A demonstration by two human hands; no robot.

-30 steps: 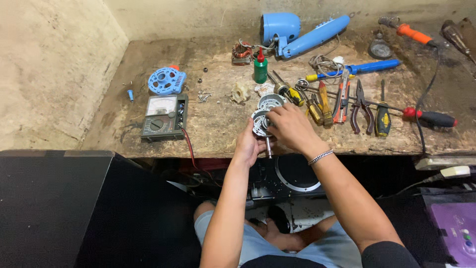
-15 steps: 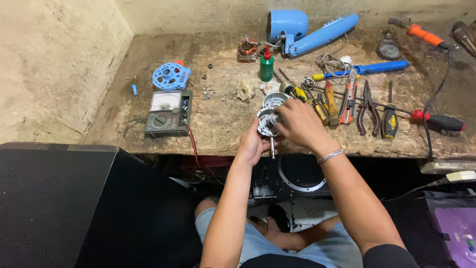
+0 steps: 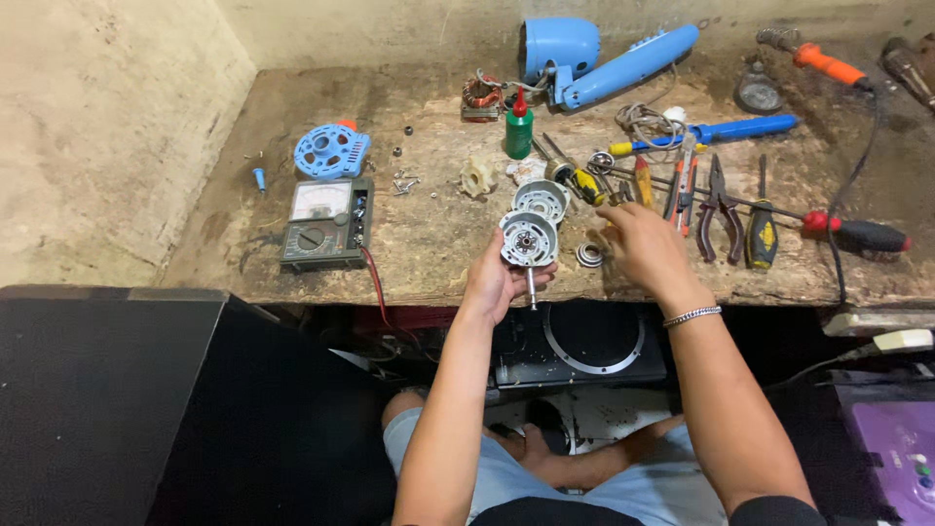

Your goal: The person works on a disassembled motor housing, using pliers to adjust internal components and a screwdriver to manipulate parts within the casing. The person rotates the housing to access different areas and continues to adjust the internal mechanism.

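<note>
Head view: left hand (image 3: 492,282) clamped on a round grey motor end-cap (image 3: 527,240) with its shaft pointing down, held just above the near edge of the desk (image 3: 429,244). Right hand (image 3: 645,248) empty, fingers loosely spread, hovering beside a small metal ring (image 3: 589,255) and near the screwdrivers (image 3: 584,183). A second grey motor housing (image 3: 542,200) lies just behind. Judged step: fetching the next part; the pick needs a fine pinch.
</note>
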